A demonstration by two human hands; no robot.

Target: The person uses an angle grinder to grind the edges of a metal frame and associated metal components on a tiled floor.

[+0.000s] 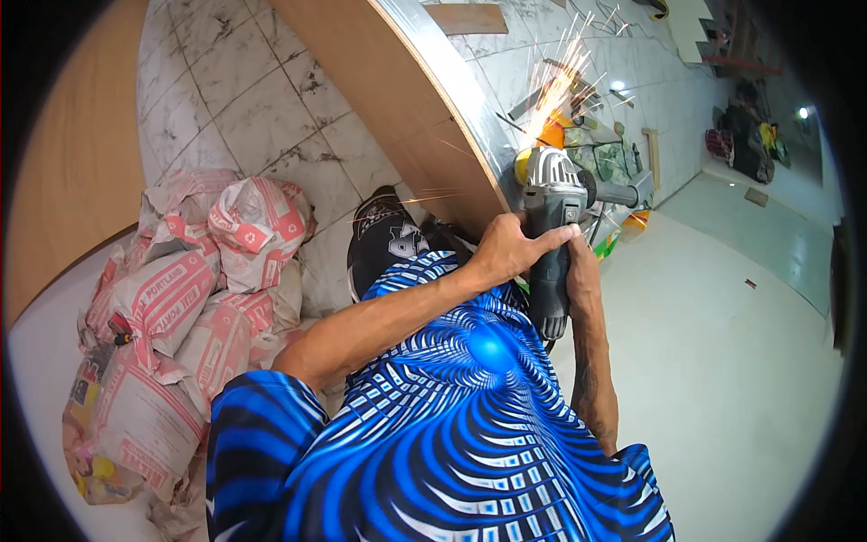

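Observation:
A black and grey angle grinder [546, 226] is in both my hands, its head pointing away from me. My left hand [513, 253] grips the body from the left, thumb laid across the top. My right hand [583, 275] wraps the body from the right; most of its fingers are hidden underneath. No hand is on the side handle [616, 192]. The yellowish disc [522, 166] meets the silvery edge of a long brown panel [456, 99]. Bright sparks [562, 86] spray away from the contact, and a few fly left.
Several torn red and white paper sacks [167, 303] are heaped at my left on marbled floor tiles [262, 81]. A wooden board [63, 154] curves along the far left. Green packaging [614, 158] and scraps lie beyond the grinder. A pale smooth surface [722, 343] spreads at right.

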